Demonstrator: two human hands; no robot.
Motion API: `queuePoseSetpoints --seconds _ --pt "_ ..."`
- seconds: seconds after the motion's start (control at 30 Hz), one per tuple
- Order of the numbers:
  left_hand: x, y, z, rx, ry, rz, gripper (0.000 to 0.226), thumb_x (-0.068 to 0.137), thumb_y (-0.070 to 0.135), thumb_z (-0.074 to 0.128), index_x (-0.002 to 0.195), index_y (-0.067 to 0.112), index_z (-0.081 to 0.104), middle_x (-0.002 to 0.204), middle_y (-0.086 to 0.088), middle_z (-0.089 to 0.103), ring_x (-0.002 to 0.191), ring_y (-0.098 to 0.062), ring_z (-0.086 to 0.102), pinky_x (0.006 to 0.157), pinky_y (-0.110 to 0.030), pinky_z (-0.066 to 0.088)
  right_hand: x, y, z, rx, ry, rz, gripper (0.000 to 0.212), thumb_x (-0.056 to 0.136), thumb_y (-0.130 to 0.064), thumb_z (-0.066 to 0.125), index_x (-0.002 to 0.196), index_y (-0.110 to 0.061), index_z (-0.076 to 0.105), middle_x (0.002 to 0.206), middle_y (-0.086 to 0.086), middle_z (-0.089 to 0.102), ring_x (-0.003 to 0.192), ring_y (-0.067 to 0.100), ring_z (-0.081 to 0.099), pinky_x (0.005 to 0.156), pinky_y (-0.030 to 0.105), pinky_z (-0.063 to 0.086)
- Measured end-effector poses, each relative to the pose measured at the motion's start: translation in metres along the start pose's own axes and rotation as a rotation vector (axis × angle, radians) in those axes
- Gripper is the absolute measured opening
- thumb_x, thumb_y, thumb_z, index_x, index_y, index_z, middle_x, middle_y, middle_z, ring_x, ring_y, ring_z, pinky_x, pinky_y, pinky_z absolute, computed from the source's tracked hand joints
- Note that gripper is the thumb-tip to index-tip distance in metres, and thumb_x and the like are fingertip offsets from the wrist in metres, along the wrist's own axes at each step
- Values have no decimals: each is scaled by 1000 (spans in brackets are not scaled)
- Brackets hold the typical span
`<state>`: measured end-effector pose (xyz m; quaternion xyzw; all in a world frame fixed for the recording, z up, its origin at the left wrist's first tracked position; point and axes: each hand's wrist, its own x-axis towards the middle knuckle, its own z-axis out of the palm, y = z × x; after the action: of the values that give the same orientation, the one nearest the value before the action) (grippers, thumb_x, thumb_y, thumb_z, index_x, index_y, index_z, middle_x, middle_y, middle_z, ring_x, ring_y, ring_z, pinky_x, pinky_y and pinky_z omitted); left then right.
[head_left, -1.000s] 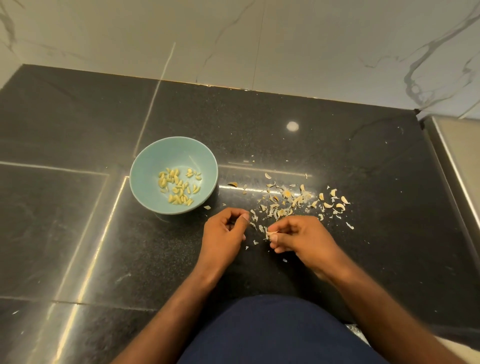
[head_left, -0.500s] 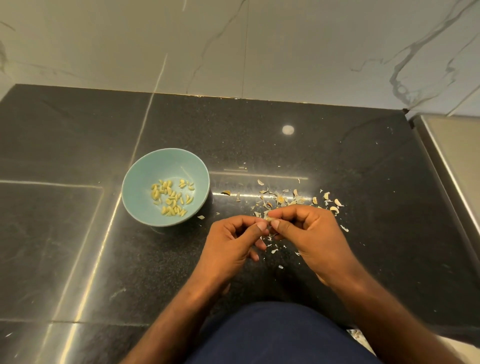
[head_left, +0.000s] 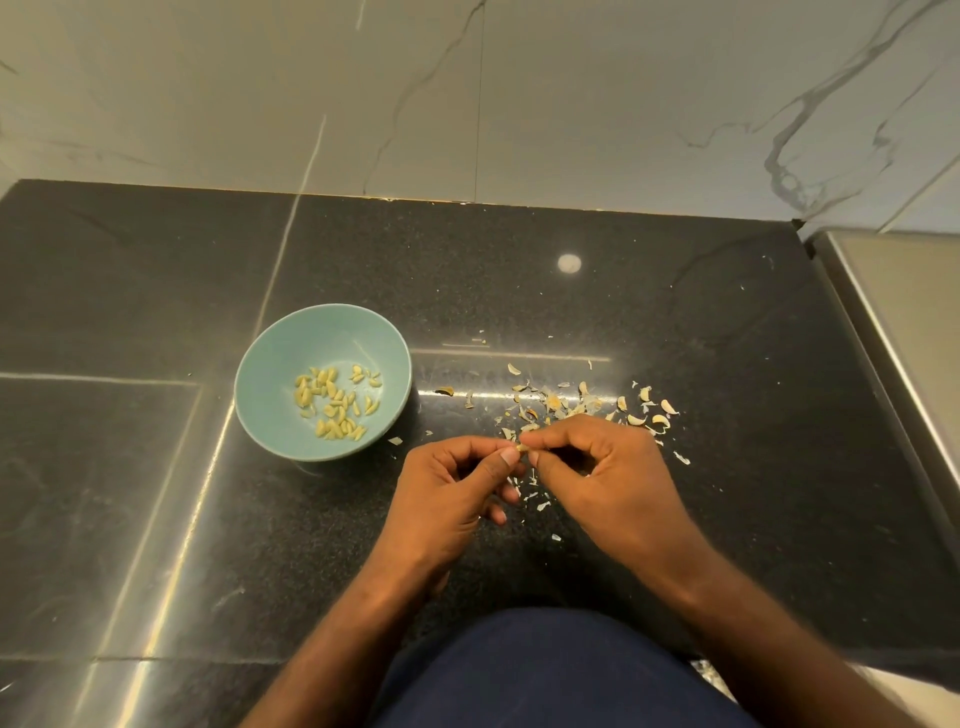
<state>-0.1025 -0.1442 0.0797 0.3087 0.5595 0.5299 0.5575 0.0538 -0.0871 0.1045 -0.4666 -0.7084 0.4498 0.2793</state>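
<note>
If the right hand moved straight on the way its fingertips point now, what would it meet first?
Most likely the left hand: the right hand points left at it, and both pinch one small seed between them.

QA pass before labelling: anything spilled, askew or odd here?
Only loose husk scraps, scattered over the black counter right of the bowl, some beneath the left hand and right hand, which pinch one seed between them. Looks like peeling waste, not a spill. The bowl stands upright, kernels inside.
</note>
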Motion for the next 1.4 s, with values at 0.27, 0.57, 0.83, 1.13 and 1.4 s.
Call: queuePoseSetpoints --seconds 0.27,0.57,0.83,1.13,1.4 --pt "0 1 -3 8 -6 -17 9 90 5 66 89 2 75 78 -12 72 62 -14 62 53 -22 50 -1 5 0 -88 -51 -98 16 90 -10 72 99 -21 79 84 -11 72 82 10 69 70 23 56" --pt "-1 -1 0 90 74 16 9 89 -1 64 82 2 69 69 -10 67 58 -12 58 52 -20 47 -6 4 8 -52 -35 -111 21 90 -9 71 104 -23 76 87 -13 73 84 5 69 73 18 55" --pt "2 5 4 22 102 10 10 90 0 62 82 2 67 60 -2 62 52 -8 54 49 -19 44 -2 0 12 292 -45 92 17 90 -4 68 96 -18 74 87 1 77 82 17 74 78 30 60" --pt "1 3 3 154 103 41 18 97 19 60 87 9 71 74 -4 70 63 -18 63 50 -24 48 -1 0 11 520 -58 293 10 90 -7 67 94 -13 73 85 -1 75 80 9 68 67 25 54" --pt "-4 11 3 260 50 194 17 88 11 71 104 17 75 90 4 77 83 -13 73 73 -27 60 2 0 8 488 -1 281 11 88 -7 70 95 -13 76 85 6 76 79 16 70 70 23 54"
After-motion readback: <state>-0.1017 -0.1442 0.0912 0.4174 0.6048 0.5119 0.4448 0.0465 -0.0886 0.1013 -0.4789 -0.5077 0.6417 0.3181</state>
